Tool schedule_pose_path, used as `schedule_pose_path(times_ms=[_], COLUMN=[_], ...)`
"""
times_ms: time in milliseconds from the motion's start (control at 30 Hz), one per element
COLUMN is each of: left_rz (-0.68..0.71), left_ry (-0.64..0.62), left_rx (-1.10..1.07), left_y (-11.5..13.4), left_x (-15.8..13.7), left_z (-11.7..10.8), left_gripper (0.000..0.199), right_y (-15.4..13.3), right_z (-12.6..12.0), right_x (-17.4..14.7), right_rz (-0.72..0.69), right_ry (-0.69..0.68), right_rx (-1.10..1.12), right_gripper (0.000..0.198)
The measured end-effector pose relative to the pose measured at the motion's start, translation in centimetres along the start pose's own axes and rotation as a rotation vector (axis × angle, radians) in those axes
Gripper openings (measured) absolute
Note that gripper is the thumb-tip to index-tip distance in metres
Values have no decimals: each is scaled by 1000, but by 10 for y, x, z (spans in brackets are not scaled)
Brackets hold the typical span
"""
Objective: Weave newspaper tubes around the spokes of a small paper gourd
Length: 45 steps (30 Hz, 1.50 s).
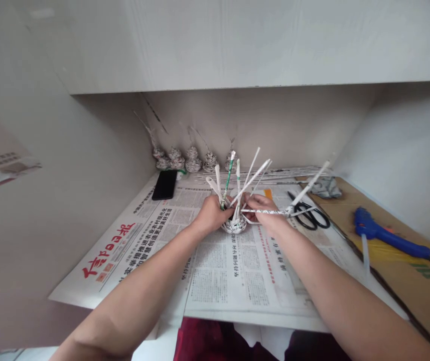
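A small round piece woven from rolled newspaper strips (pixel 234 227) rests on the newspaper sheet in front of me. Several paper tubes (pixel 254 176) stick up and fan out from it, one of them partly green. My left hand (pixel 215 211) grips the piece's left side, thumb over the rim. On the right side, my right hand (pixel 260 205) has its fingers closed around paper strips at the rim. One long strip (pixel 267 212) runs out to the right past this hand. The fingertips of both hands are partly hidden by the tubes.
Several finished gourd-shaped paper weavings (pixel 192 159) line the back wall. A black phone (pixel 164 184) lies at back left, long paper tubes (pixel 275 174) behind. At right are black scissors (pixel 310 214) and a blue glue gun (pixel 388 235) on cardboard (pixel 421 296). A cabinet (pixel 237 45) overhangs.
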<state>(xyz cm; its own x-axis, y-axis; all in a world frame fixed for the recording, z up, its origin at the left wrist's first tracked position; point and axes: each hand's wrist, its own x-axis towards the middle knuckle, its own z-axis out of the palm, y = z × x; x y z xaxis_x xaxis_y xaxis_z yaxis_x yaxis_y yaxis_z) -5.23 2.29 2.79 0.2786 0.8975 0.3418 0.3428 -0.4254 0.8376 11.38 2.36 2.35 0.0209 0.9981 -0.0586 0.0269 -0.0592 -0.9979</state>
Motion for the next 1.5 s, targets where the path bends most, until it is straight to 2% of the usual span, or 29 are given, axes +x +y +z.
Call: schedule_pose_path(times_ms=[67, 167, 333, 500, 633, 800, 933, 1167, 1500], left_rz=[-7, 10, 115, 141, 226, 270, 237, 207, 72], left_ry=[19, -1, -118, -91, -159, -199, -232, -207, -54], left_rx=[29, 27, -6, 106, 292, 191, 220, 195, 156], left_y=[-2, -3, 3, 11, 16, 15, 16, 14, 13], left_x=[0, 1, -1, -2, -2, -2, -3, -2, -1], left_z=[-1, -3, -9, -9, -12, -16, -16, -15, -11], left_gripper=[16, 19, 20, 18, 17, 18, 21, 19, 20], right_y=[0, 2, 6, 8, 6, 6, 5, 6, 1], right_z=[-2, -3, -6, -7, -2, -3, -2, 2, 6], right_x=[0, 0, 6, 7, 1, -1, -1, -1, -6], right_rz=[-100, -263, -330, -330, -338, -334, -320, -238, -288], right_ry=[-54, -38, -27, -33, -3, 30, 12, -10, -95], right_rx=[-124, -321, -312, -284, -220, -278, -238, -83, -17], right_gripper=[35, 37, 38, 25, 16, 13, 16, 22, 26])
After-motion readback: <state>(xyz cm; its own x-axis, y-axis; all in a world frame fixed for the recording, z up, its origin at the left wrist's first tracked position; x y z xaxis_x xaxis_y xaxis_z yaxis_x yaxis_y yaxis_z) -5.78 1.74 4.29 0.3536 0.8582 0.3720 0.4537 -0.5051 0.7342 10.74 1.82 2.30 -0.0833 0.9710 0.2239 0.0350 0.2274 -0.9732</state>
